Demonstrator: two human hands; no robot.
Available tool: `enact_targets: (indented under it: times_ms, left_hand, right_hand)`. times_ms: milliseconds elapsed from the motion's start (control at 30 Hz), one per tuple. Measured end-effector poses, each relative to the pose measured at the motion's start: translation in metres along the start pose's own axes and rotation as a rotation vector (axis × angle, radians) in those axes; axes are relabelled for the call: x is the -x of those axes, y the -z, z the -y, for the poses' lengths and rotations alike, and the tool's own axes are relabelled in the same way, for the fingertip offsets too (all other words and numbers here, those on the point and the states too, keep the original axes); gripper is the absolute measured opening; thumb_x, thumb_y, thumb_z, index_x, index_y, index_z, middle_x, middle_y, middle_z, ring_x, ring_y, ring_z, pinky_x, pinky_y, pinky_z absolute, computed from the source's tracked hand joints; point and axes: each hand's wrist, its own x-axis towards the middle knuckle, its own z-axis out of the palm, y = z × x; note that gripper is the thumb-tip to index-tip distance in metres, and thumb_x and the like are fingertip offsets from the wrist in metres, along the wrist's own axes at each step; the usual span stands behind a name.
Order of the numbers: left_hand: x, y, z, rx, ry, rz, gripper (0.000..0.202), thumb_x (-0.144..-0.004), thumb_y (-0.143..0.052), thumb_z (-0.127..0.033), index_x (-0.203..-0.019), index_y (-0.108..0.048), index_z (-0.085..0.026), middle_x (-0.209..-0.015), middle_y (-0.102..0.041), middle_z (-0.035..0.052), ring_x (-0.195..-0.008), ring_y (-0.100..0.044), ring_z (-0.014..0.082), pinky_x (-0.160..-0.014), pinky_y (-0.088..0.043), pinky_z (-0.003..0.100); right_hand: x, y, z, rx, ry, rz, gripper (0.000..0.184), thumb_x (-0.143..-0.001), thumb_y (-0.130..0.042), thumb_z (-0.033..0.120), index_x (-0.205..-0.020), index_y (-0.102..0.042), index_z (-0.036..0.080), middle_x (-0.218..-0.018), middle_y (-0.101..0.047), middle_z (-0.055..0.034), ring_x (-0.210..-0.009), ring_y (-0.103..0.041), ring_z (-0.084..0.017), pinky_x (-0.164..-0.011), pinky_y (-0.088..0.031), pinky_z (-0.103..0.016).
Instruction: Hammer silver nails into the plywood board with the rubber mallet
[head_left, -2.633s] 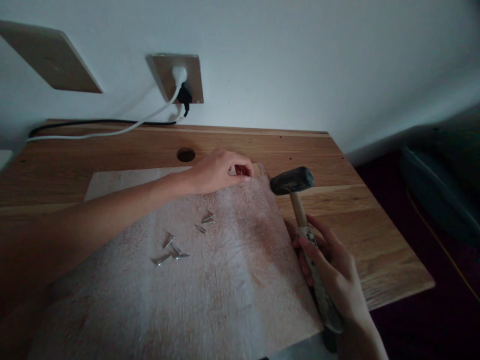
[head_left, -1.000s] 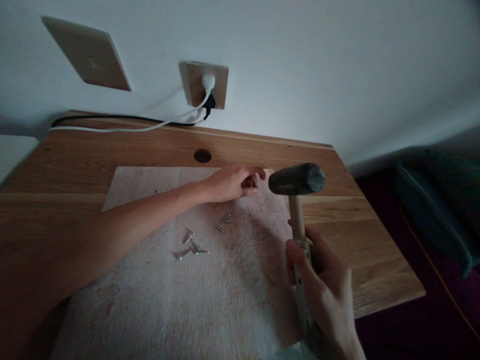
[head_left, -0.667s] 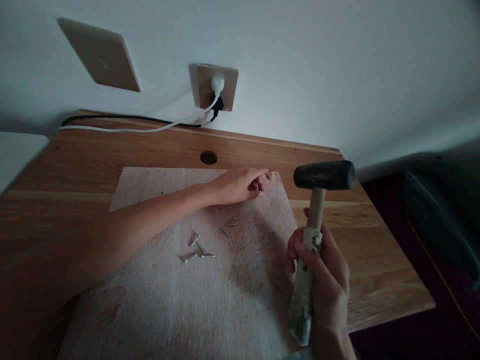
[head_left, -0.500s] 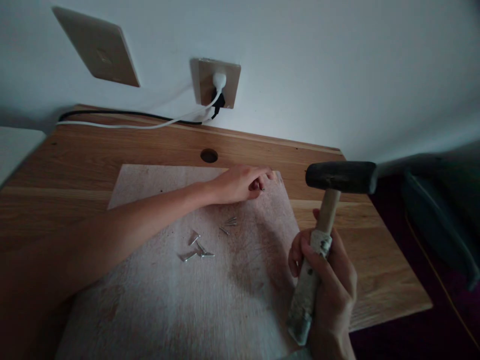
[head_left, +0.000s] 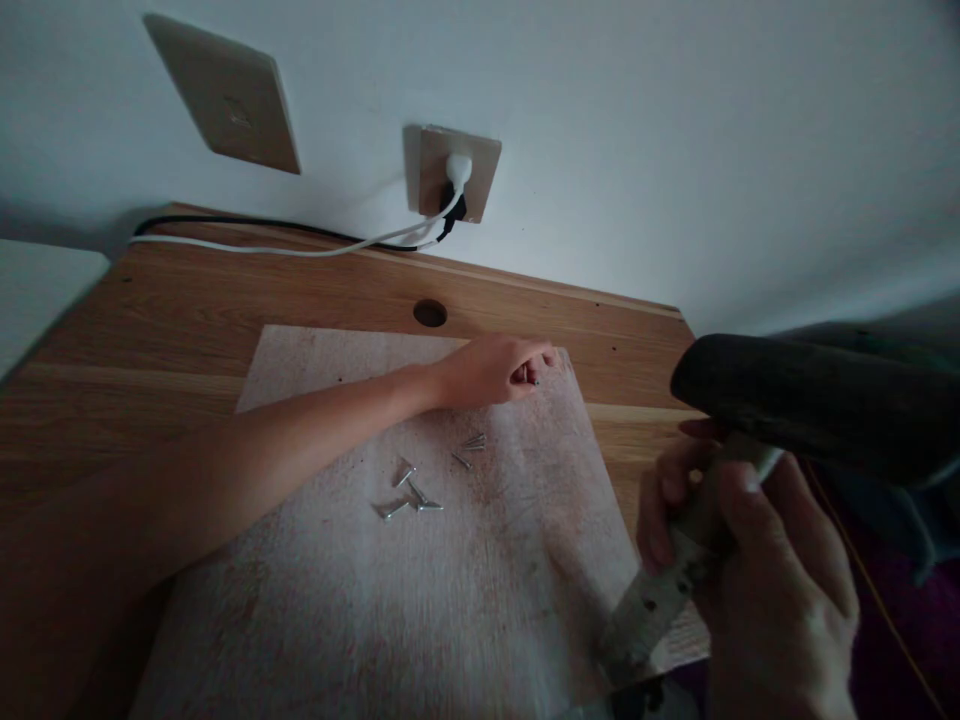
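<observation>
My left hand rests on the far right corner of a pale worn board, its fingers pinched on a small nail held upright. My right hand is wrapped round the wooden handle of a hammer. The hammer's dark head is raised high and close to the camera, to the right of the board. Several loose nails lie on the middle of the board.
The board lies on a wooden desk with a round cable hole. A wall socket holds a white plug, and white and black cables run along the desk's back edge. A dark object sits at the right.
My right hand has lifted the hammer up and back to the right, toward the camera. My left hand has stayed pinched at the board's corner.
</observation>
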Motion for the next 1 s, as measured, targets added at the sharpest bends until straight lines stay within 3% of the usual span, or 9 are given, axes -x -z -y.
enact_targets:
  times_ms: [100, 233, 400, 567, 733, 1000]
  left_hand:
    - [-0.001, 0.000, -0.001, -0.009, 0.010, 0.014, 0.036, -0.092, -0.067, -0.011, -0.127, -0.070, -0.018, -0.109, -0.083, 0.0058, -0.091, -0.074, 0.0175, -0.082, -0.051, 0.029]
    - [-0.001, -0.003, 0.002, -0.009, 0.010, 0.022, 0.034, -0.093, -0.067, -0.010, -0.126, -0.069, -0.018, -0.111, -0.082, 0.0061, -0.092, -0.074, 0.0172, -0.083, -0.051, 0.030]
    - [0.000, -0.004, 0.005, 0.000, 0.011, 0.016, 0.039, -0.092, -0.070, -0.012, -0.130, -0.066, -0.018, -0.113, -0.080, 0.0079, -0.095, -0.074, 0.0188, -0.083, -0.053, 0.030]
    - [0.001, -0.002, 0.005, -0.037, -0.039, -0.008, 0.039, -0.091, -0.071, -0.011, -0.129, -0.066, -0.017, -0.111, -0.079, 0.0086, -0.098, -0.072, 0.0205, -0.084, -0.051, 0.032]
    - [0.000, -0.004, 0.007, 0.003, -0.026, -0.004, 0.042, -0.091, -0.067, -0.008, -0.132, -0.064, -0.020, -0.105, -0.081, 0.0043, -0.090, -0.071, 0.0171, -0.082, -0.050, 0.030]
    - [0.000, -0.001, 0.004, 0.014, 0.004, 0.010, 0.041, -0.092, -0.067, -0.009, -0.132, -0.067, -0.018, -0.108, -0.082, 0.0069, -0.092, -0.074, 0.0185, -0.086, -0.052, 0.032]
  right_hand:
    - [-0.025, 0.007, 0.014, 0.166, -0.020, 0.110, 0.026, -0.104, -0.076, 0.051, -0.100, -0.074, 0.025, -0.062, -0.050, 0.0066, -0.039, -0.044, -0.008, -0.034, -0.030, -0.021]
    - [-0.047, 0.014, 0.018, 0.454, -0.030, 0.175, 0.038, -0.099, -0.077, 0.062, -0.094, -0.071, 0.025, -0.058, -0.050, 0.0052, -0.043, -0.044, -0.011, -0.037, -0.032, -0.023]
    - [-0.056, 0.012, 0.000, 0.594, -0.023, 0.221, 0.045, -0.103, -0.065, 0.068, -0.102, -0.069, 0.023, -0.058, -0.050, 0.0061, -0.042, -0.044, -0.012, -0.038, -0.034, -0.024]
    - [-0.066, 0.011, -0.021, 0.780, -0.009, 0.358, 0.043, -0.102, -0.064, 0.065, -0.088, -0.064, 0.025, -0.054, -0.052, 0.0048, -0.039, -0.046, -0.013, -0.037, -0.033, -0.025]
    - [-0.062, 0.024, -0.019, 0.608, -0.075, 0.254, 0.046, -0.106, -0.059, 0.068, -0.105, -0.067, 0.023, -0.058, -0.049, 0.0074, -0.039, -0.044, -0.012, -0.036, -0.032, -0.024]
    - [-0.066, 0.024, -0.018, 0.676, -0.039, 0.303, 0.048, -0.106, -0.061, 0.069, -0.104, -0.069, 0.021, -0.056, -0.051, 0.0070, -0.039, -0.045, -0.012, -0.037, -0.033, -0.024]
